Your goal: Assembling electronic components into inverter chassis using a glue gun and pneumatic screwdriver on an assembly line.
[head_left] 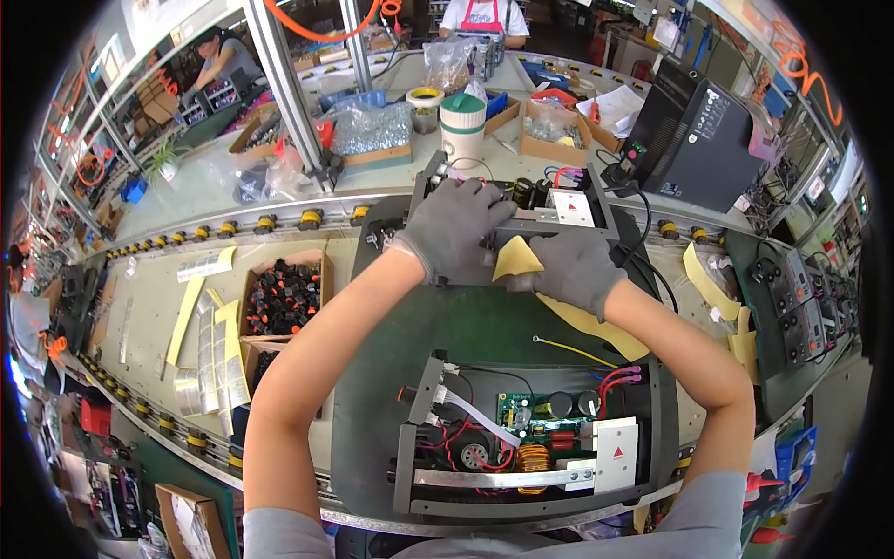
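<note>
Grey gloves cover both my hands. At the far side of the dark green mat (pixel 400 326), my left hand (pixel 456 224) bends its fingers over the top edge of a black metal chassis (pixel 470 272), with the thumb at its near face. My right hand (pixel 579 267) pinches a small piece of yellow backing paper (pixel 515 256) against that near face. A longer yellow strip (pixel 596 326) lies under my right wrist. Nearer to me sits a second open chassis (pixel 405 447), showing a green circuit board (pixel 521 410), a copper coil (pixel 534 464) and a white plate (pixel 616 454).
A yellow wire (pixel 577 352) lies between the two chassis. Left stands a carton of black and orange parts (pixel 287 296), beside sheets of silver labels (pixel 219 359). Behind are a white cup with a green lid (pixel 463 129) and a black case (pixel 694 138). Other people sit farther back.
</note>
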`<action>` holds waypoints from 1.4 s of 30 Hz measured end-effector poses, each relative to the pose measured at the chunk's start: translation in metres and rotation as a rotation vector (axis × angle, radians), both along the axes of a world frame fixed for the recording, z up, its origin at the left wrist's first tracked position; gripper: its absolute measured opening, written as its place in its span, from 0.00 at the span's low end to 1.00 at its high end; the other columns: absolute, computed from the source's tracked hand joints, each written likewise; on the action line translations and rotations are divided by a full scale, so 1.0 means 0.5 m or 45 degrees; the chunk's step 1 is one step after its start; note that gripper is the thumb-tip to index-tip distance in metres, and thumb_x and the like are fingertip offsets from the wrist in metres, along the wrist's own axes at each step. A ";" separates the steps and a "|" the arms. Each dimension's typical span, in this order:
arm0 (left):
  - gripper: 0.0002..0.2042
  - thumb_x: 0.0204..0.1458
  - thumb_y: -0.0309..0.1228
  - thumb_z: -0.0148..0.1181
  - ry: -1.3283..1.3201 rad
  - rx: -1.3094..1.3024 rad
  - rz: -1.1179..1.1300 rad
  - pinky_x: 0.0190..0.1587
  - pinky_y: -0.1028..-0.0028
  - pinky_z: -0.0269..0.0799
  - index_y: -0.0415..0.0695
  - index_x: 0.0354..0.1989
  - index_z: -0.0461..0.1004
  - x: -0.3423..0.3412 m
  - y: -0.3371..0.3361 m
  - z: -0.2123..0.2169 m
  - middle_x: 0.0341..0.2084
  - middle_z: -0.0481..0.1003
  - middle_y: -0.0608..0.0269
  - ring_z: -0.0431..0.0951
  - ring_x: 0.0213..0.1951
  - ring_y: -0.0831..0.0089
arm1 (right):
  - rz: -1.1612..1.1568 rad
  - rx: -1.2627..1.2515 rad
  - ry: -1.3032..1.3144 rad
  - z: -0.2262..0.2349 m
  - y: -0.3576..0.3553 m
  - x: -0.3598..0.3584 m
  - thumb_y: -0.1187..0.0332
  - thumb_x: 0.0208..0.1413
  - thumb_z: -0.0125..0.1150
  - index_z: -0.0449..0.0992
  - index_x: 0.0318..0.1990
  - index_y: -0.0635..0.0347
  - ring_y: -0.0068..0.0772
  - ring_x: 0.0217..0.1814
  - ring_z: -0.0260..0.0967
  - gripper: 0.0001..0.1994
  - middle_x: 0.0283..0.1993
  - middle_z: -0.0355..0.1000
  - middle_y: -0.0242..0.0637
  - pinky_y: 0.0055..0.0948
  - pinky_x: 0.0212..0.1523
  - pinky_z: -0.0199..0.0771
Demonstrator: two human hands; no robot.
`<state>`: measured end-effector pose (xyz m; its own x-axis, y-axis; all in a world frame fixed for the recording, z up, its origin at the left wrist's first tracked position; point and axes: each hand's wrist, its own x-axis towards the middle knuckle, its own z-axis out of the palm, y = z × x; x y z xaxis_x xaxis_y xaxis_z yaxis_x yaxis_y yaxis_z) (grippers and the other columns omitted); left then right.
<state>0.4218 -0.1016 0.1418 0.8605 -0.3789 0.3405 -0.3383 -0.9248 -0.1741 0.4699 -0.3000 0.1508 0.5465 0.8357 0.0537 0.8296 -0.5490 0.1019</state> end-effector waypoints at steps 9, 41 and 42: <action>0.32 0.36 0.44 0.66 -0.136 0.206 -0.100 0.44 0.68 0.64 0.43 0.51 0.67 0.012 -0.071 -0.026 0.41 0.68 0.61 0.69 0.45 0.66 | -0.231 0.110 -0.160 0.068 -0.253 0.012 0.53 0.50 0.57 0.75 0.30 0.57 0.49 0.34 0.72 0.15 0.26 0.73 0.44 0.44 0.36 0.69; 0.10 0.53 0.42 0.53 0.342 -0.331 0.251 0.36 0.62 0.73 0.54 0.37 0.76 -0.106 -0.068 0.158 0.33 0.76 0.60 0.78 0.35 0.58 | 0.307 0.478 0.342 0.043 -0.335 -0.386 0.58 0.42 0.65 0.75 0.37 0.48 0.32 0.28 0.69 0.14 0.28 0.70 0.29 0.31 0.29 0.67; 0.10 0.52 0.40 0.54 0.306 -0.299 0.047 0.40 0.61 0.73 0.53 0.38 0.76 -0.080 -0.032 0.152 0.33 0.77 0.58 0.77 0.36 0.57 | 0.366 0.489 0.399 0.053 -0.338 -0.382 0.58 0.42 0.65 0.75 0.37 0.48 0.32 0.27 0.69 0.13 0.28 0.70 0.29 0.31 0.28 0.66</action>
<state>0.3818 -0.1176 0.2180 0.9385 -0.2811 0.2004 -0.3092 -0.9426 0.1258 0.2790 -0.4690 0.1775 0.3389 0.9056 0.2550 0.9094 -0.2458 -0.3356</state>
